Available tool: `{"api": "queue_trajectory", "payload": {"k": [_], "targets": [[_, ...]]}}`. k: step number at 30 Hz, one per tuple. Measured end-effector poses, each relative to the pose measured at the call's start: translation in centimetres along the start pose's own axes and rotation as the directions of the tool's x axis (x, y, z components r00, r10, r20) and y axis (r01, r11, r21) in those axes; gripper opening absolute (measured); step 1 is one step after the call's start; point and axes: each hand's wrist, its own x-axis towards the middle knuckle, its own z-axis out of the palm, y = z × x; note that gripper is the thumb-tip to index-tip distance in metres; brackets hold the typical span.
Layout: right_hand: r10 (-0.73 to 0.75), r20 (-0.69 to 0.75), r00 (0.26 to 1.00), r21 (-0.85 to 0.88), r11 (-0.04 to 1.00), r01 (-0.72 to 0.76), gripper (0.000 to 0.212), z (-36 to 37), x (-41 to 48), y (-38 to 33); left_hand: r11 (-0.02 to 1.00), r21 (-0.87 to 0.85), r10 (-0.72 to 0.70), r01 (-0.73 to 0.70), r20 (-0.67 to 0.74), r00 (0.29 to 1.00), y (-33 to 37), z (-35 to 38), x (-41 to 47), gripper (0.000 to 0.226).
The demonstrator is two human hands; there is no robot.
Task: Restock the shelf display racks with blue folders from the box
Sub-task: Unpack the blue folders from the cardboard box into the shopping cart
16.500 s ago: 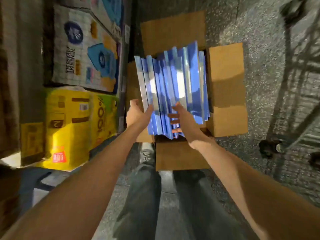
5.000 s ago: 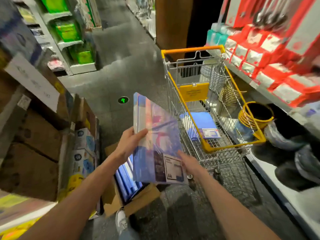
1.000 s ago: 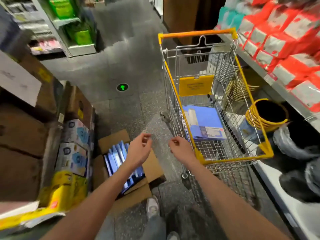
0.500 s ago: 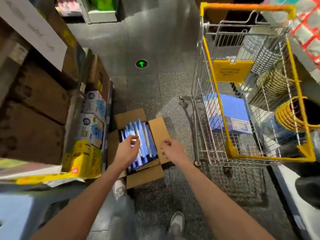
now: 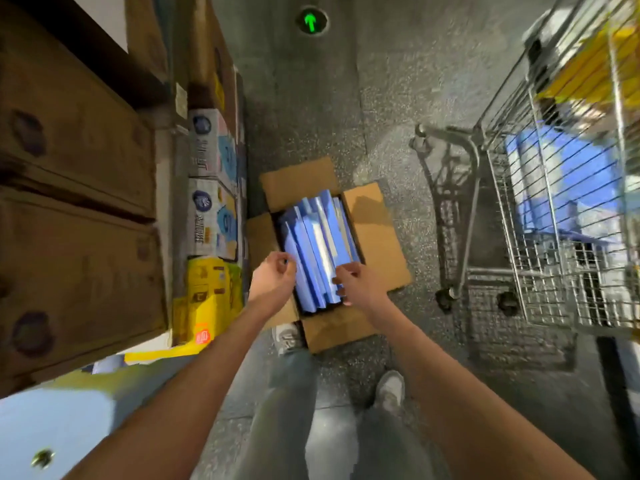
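The left hand (image 5: 273, 279) hovers over the near-left corner of the box (image 5: 375, 237), fingers loosely curled w/ thumb & forefinger tips almost meeting; it holds nothing. The right hand (image 5: 358, 284) hangs over the box's near-right corner, fingers (image 5: 341, 281) loosely bent & pointing across the folder edges. Whether they touch the folders can't be told. The blue folders (image 5: 317, 244) stand on edge inside the box, packed side by side & leaning a bit, their glossy covers streaked w/ glare. The box is plain brown cardboard, rectangular, w/ all 4 flaps folded out over the floor (image 5: 381, 98), which is dark, speckled & shiny. Just left of the box is a stack of printed cartons: white-&-blue ones (image 5: 212, 216) & a yellow one (image 5: 212, 292). Further left of it are big brown cartons (image 5: 76, 161) w/ dull, rough faces. Right of the box, well apart, stands a shopping cart (image 5: 540, 258) of silver wire grid, w/ a flat blue stack (image 5: 554, 188) inside, blurred. Beyond the box a round marker (image 5: 311, 21) w/ a green arrow is set in the floor. On the box's near side are grey trouser legs & two pale shoes, one shoe (image 5: 286, 338) just beside the near flap.
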Motion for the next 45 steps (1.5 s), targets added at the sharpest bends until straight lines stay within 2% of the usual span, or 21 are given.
{"api": "queue_trajectory", "payload": {"k": [6,10,12,15,20,24,28,33,36,38,42,45], "targets": [[0.121,-0.030,0.992,0.008,0.993,-0.120,0.041,3.0,7.1,2.2,0.995,-0.028,-0.097,0.099,0.055,0.994,-4.6,2.8,7.0,0.029],[0.241,-0.023,0.970,0.131,0.963,-0.236,0.038,4.8,12.8,4.8,0.995,0.006,-0.095,0.095,0.072,0.993,-8.5,5.8,10.7,0.035],[0.215,-0.024,0.976,0.111,0.971,-0.211,0.043,6.0,15.4,6.6,0.994,0.060,-0.096,0.090,0.098,0.991,-10.2,7.1,12.3,0.038],[0.147,-0.063,0.987,-0.010,0.989,-0.148,0.048,7.8,19.0,8.9,0.982,0.153,-0.131,0.114,0.108,0.986,-13.1,9.7,15.1,0.042],[0.111,-0.045,0.993,-0.020,0.993,-0.112,0.040,9.6,24.0,11.1,0.975,0.145,-0.186,0.167,0.126,0.975,-16.1,13.8,19.6,0.055],[0.094,-0.062,0.994,-0.102,0.990,-0.099,0.044,10.4,26.7,12.4,0.954,0.216,-0.229,0.205,0.093,0.969,-17.6,16.2,21.7,0.063],[0.063,-0.046,0.997,-0.091,0.994,-0.067,0.031,10.9,28.7,13.3,0.959,0.204,-0.221,0.197,0.099,0.970,-18.8,17.7,23.0,0.054],[0.041,-0.020,0.999,-0.096,0.994,-0.043,0.033,11.6,29.7,13.6,0.920,0.383,-0.132,0.080,0.110,0.985,-20.2,16.9,23.3,0.045],[0.059,-0.011,0.998,-0.086,0.994,-0.060,0.042,12.0,29.7,13.7,0.926,0.334,-0.212,0.177,0.074,0.974,-22.0,15.6,23.0,0.034],[0.073,0.007,0.997,-0.066,0.995,-0.072,0.041,12.3,29.7,13.8,0.925,0.299,-0.264,0.236,0.059,0.963,-23.3,14.4,23.0,0.029],[0.097,0.061,0.993,-0.015,0.995,-0.096,0.040,13.7,29.9,13.6,0.946,0.223,-0.266,0.236,0.116,0.957,-24.3,12.8,23.1,0.027],[0.145,0.106,0.984,0.031,0.988,-0.149,0.061,15.3,30.3,13.9,0.970,0.127,-0.223,0.207,0.130,0.966,-24.4,13.3,23.4,0.031]]}}
